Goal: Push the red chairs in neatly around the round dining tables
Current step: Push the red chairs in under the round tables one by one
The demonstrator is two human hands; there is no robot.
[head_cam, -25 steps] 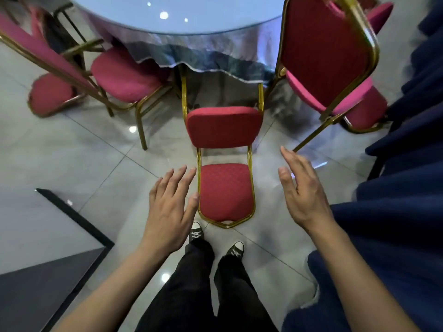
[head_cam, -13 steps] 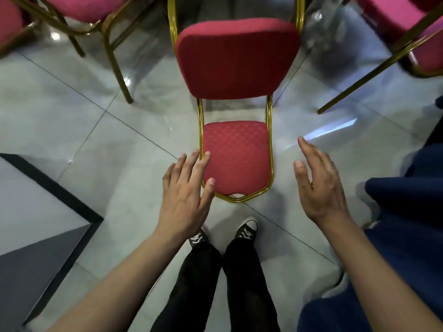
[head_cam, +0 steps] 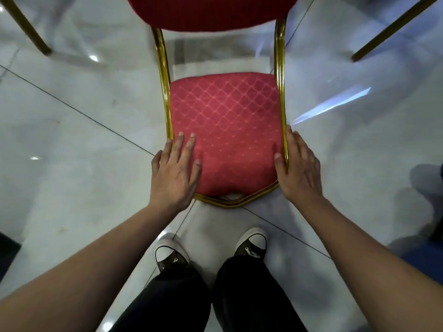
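A red chair with a gold frame stands right in front of me, its diamond-patterned backrest nearest and its seat at the top edge. My left hand rests flat on the backrest's left side, fingers straight across the gold rail and onto the pad. My right hand holds the backrest's right rail, with the thumb on the pad side and the fingers along the outside. The round table is out of view.
Gold legs of neighbouring chairs cross the top left and top right. My two black-and-white shoes stand just behind the chair on glossy grey tiles. Blue cloth shows at the right edge.
I have stepped in close and both hands have come down from the air onto the backrest. The table and side chairs have slid out of the top of the view.
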